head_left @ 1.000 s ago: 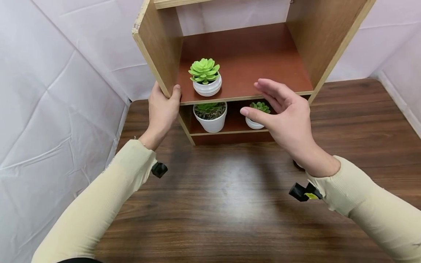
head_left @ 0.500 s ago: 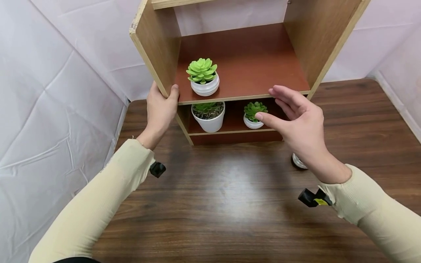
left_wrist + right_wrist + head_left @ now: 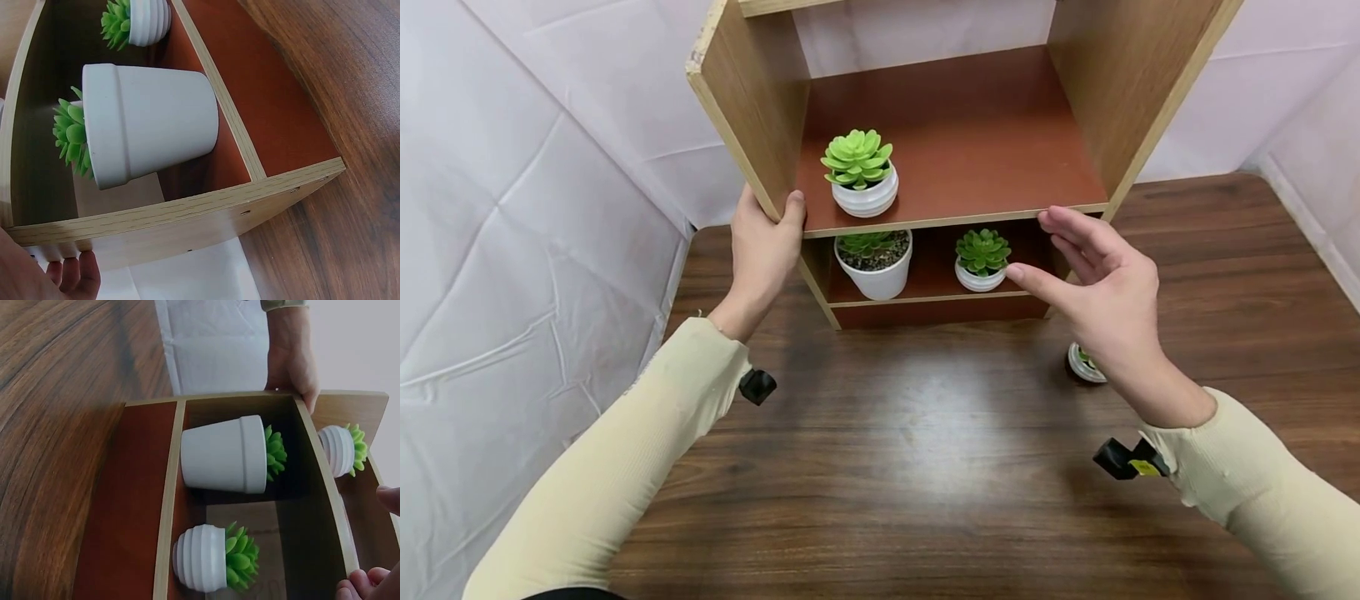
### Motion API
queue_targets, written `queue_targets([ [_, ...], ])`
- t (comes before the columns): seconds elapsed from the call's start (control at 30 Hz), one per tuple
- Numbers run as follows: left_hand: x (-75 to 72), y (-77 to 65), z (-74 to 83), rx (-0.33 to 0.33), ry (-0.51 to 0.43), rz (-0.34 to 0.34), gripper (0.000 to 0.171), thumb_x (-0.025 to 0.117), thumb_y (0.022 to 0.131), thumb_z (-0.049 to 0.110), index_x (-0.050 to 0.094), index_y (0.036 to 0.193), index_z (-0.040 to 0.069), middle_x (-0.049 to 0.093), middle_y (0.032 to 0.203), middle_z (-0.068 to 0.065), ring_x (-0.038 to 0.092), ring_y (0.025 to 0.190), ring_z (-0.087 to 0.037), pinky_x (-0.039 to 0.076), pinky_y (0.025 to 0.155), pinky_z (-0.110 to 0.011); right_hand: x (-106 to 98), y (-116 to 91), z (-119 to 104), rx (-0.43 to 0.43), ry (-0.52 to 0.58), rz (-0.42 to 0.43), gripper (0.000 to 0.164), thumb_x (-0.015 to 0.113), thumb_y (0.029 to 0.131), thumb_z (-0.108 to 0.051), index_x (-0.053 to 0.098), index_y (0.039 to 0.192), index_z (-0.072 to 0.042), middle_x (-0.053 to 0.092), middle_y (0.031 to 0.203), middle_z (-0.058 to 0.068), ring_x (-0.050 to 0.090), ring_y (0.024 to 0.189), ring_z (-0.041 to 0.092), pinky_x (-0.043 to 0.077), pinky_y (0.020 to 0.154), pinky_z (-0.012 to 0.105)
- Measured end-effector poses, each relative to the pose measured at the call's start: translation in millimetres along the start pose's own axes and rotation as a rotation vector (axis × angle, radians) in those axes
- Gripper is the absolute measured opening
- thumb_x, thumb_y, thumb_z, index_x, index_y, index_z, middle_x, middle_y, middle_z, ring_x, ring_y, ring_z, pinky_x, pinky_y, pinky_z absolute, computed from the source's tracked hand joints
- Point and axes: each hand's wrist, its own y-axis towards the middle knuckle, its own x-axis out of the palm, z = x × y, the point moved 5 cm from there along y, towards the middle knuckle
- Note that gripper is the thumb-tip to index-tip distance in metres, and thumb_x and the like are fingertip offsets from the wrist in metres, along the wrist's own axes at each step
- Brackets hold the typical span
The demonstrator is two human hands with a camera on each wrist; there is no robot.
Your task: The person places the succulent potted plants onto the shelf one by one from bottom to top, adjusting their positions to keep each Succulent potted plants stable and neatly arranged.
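My left hand [image 3: 765,246] grips the left side panel [image 3: 752,92] of a wooden shelf unit, thumb on the front edge and fingers behind. In the left wrist view its curled fingertips [image 3: 74,274] show on the panel's outer face. My right hand [image 3: 1112,296] holds nothing; its thumb and fingers are spread apart, fingertips right at the middle board's [image 3: 970,142] front edge near the right end. A light green succulent [image 3: 859,171] in a ribbed white pot stands at the board's left. Below are a larger white pot [image 3: 880,279] with a succulent and a small potted succulent [image 3: 982,258].
Another small potted succulent [image 3: 1086,365] stands on the dark wooden table [image 3: 925,467] right of the shelf unit, partly hidden by my right hand. White cloth walls [image 3: 497,208] rise behind and to the left. An upper board [image 3: 782,7] crosses the top of the view.
My right hand has moved right and slightly down, away from in front of the small succulent on the lower shelf, uncovering it and part of the one on the table. The left hand keeps its grip.
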Motion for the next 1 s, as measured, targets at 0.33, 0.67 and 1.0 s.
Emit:
queue_targets([
  [0.33,1.8,-1.1,0.2,-0.009,-0.013,0.004,0.034,0.057,0.096,0.027,0.057,0.123,0.006,0.063,0.112,-0.010,0.058,0.100,-0.016,0.044,0.087,-0.031,-17,-4,7,-0.003,-0.024,0.043,0.055,0.082,0.070,0.013,0.066,0.121,0.003,0.064,0.119,0.014,0.058,0.115,0.023,0.039,0.103,0.033],
  [0.67,0.6,-2.0,-1.1,-0.016,-0.005,0.012,0.033,0.057,0.096,0.027,0.057,0.121,0.006,0.063,0.110,-0.009,0.057,0.098,-0.016,0.043,0.087,-0.031,-35,-10,17,0.027,-0.080,0.086,0.058,0.083,0.069,0.012,0.066,0.123,0.000,0.064,0.121,0.013,0.058,0.116,0.022,0.039,0.102,0.033],
  [1.0,1.1,-1.9,-0.1,-0.007,-0.001,0.027,0.031,0.057,0.096,0.027,0.058,0.118,0.006,0.064,0.106,-0.009,0.057,0.095,-0.016,0.043,0.086,-0.031,-53,-15,29,0.073,-0.151,0.127,0.059,0.084,0.071,0.008,0.065,0.126,0.000,0.062,0.123,0.016,0.057,0.118,0.023,0.040,0.101,0.030],
])
